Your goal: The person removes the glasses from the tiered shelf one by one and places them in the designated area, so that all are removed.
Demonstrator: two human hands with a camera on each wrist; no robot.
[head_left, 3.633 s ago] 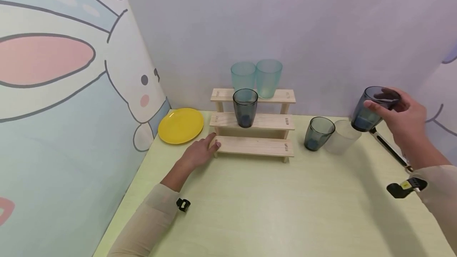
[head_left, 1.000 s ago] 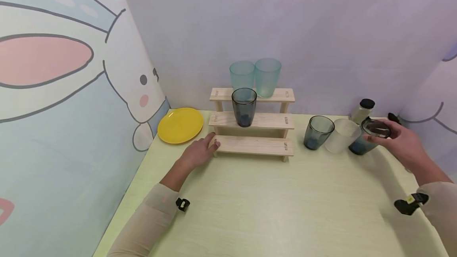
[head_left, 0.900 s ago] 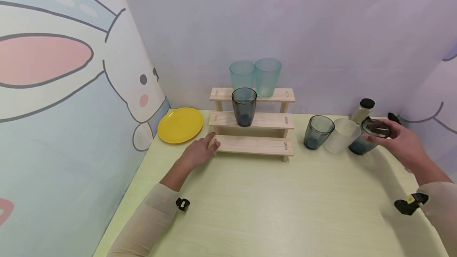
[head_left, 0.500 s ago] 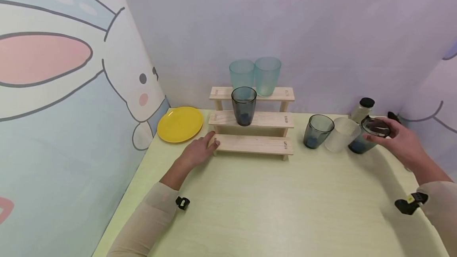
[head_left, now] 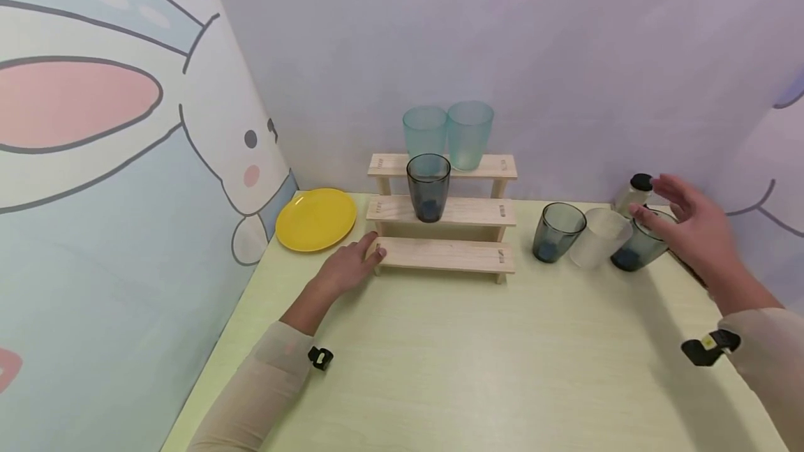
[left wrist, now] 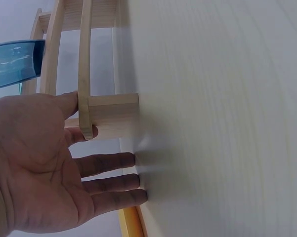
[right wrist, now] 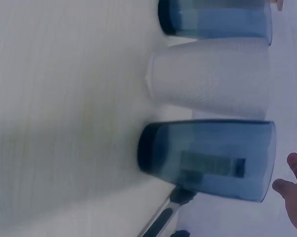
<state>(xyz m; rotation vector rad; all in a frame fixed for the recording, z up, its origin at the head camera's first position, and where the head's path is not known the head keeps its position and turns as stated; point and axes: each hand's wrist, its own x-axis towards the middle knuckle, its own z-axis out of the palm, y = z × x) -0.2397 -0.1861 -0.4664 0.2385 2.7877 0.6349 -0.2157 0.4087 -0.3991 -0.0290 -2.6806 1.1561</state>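
Observation:
With thumb and index finger, my left hand (head_left: 345,267) grips the left end of the lowest board of a three-step wooden rack (head_left: 446,254); its other fingers extend to the tabletop in the left wrist view. At the far right, my right hand (head_left: 697,229) hovers by the rim of a dark tinted cup (head_left: 637,251), fingers spread and apart from it in the right wrist view. That cup stands upright beside a frosted clear cup (head_left: 599,243) and another dark tinted cup (head_left: 555,236). A third dark cup (head_left: 430,195) sits on the middle step. Two teal cups (head_left: 470,139) occupy the top step.
A yellow plate (head_left: 316,220) lies left of the rack. Behind the right-hand cups stands a bottle (head_left: 633,197) with a black cap. A long black-and-metal utensil (right wrist: 160,222) lies beyond the rightmost cup. A wall closes off the back.
My right hand brought the dark cup down onto the table beside the frosted one, then let go and lifted slightly off its rim. My left hand has stayed at the rack.

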